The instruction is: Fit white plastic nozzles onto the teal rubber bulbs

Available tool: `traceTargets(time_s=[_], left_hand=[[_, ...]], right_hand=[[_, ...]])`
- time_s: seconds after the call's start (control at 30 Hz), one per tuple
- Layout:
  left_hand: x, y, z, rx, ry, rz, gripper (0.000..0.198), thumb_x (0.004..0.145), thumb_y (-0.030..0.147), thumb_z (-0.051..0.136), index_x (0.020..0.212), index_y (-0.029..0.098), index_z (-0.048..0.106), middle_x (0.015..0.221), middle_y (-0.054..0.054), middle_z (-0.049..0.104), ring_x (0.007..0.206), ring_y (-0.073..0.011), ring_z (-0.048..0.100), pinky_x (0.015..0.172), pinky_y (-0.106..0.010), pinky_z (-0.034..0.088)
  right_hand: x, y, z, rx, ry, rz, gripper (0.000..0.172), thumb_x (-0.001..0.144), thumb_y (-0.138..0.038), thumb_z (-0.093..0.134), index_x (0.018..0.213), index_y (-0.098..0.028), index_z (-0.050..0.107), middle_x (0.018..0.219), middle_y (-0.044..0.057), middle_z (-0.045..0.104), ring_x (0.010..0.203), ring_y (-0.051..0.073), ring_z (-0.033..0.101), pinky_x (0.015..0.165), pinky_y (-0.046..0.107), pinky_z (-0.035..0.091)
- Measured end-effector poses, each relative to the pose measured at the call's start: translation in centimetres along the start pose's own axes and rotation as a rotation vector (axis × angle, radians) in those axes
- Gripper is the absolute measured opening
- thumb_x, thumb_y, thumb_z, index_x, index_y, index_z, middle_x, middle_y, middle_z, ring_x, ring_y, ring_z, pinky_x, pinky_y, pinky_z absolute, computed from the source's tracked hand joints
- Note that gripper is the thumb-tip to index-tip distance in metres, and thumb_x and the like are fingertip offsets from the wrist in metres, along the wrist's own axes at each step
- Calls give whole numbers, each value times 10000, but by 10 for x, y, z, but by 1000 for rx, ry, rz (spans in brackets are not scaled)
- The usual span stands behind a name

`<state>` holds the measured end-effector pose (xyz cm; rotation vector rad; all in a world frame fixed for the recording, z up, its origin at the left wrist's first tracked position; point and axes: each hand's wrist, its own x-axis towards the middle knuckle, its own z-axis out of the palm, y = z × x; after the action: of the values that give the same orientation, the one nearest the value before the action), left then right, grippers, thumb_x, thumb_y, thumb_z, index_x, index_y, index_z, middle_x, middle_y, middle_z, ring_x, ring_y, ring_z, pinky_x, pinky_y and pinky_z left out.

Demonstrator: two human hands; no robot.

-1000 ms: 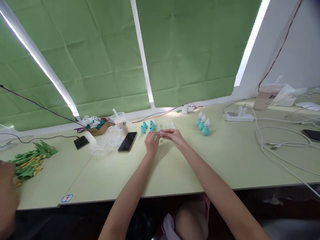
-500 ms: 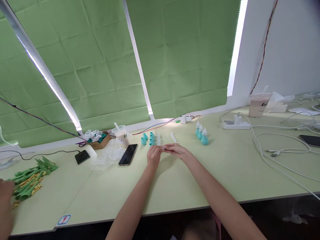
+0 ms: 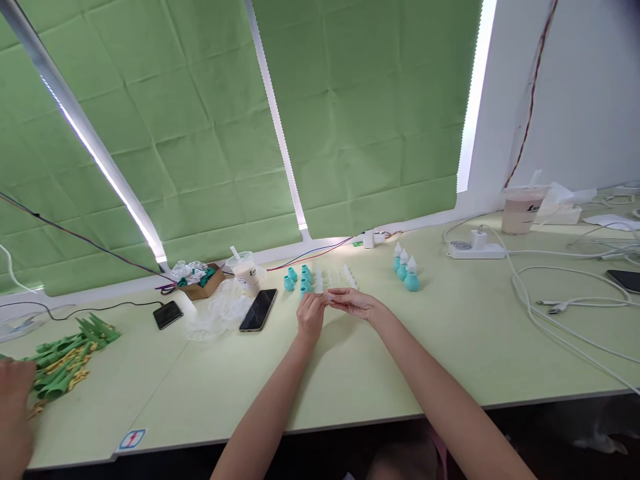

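Observation:
My left hand (image 3: 311,316) and my right hand (image 3: 355,305) meet above the table, fingertips pinched together. Between them is a small whitish translucent piece (image 3: 328,299), mostly covered by the fingers, so its exact kind is unclear. Just beyond my left hand stand several teal bulb-shaped pots (image 3: 305,279) with open tops. Rows of small white and clear pieces (image 3: 349,276) lie behind my fingers, partly hidden by them. To the right, teal bulbs with white pointed tops (image 3: 411,280) stand upright in a short row.
A phone (image 3: 258,310), a plastic bag (image 3: 220,312) and a drink cup (image 3: 245,273) are on the left. Another person's hand (image 3: 15,407) is by green and yellow pieces (image 3: 63,363). A power strip (image 3: 476,250) and white cables (image 3: 523,293) lie right.
The view has shifted slightly, moving everything a little to the right in the picture. My hands stay together around the small piece, with barely any finger movement.

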<state>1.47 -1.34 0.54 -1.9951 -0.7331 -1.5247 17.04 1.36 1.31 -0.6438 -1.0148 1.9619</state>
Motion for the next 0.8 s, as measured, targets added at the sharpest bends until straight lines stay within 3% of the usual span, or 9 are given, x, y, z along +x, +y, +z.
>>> traceTargets(time_s=[0.2,0.3,0.4,0.57,0.73,0.8], left_hand=[[-1,0,1,-2,-7,-58,85,853,171,543,795,199,599,700,3,647,665,-126,601,615,-253,491],[0,-1,2,-10,24,-264,94,866,246,529,836,195,603,736,-17,640,681,-138,597,620,-270,493],[0,1,1,-40,24,-413,196,885,310,488,991,192,604,825,-45,647,711,-143,603,653,-287,509],[1,6,0,-73,-46,-309,237,918,260,416,1044,201,609,946,-69,675,892,-172,628,771,-333,511],[3,8,1,27,0,-225,190,911,253,444,976,217,619,1072,-73,647,1033,-189,584,911,-391,422],[2,7,1,113,-14,-242,191,895,315,482,994,226,619,1126,-88,613,1072,-205,558,943,-401,382]], right_hand=[[-3,-2,5,-57,32,-45,355,587,-169,804,916,-156,670,870,47,707,807,131,672,886,281,514],[-6,0,15,-131,-7,-142,395,664,-315,765,1020,-193,645,912,49,701,867,156,662,847,310,519],[-5,5,23,-150,-96,-179,340,731,-440,683,988,-218,663,971,51,690,922,159,642,853,303,494],[-1,10,22,-102,-88,-200,264,667,-413,735,805,-194,686,802,11,687,798,127,638,891,318,449],[-5,2,22,-47,-117,-200,301,626,-395,762,843,-198,695,785,-1,682,777,124,636,883,328,452],[-5,-3,20,-54,-34,-239,337,580,-362,790,862,-203,700,794,-1,684,756,119,632,880,316,454]])
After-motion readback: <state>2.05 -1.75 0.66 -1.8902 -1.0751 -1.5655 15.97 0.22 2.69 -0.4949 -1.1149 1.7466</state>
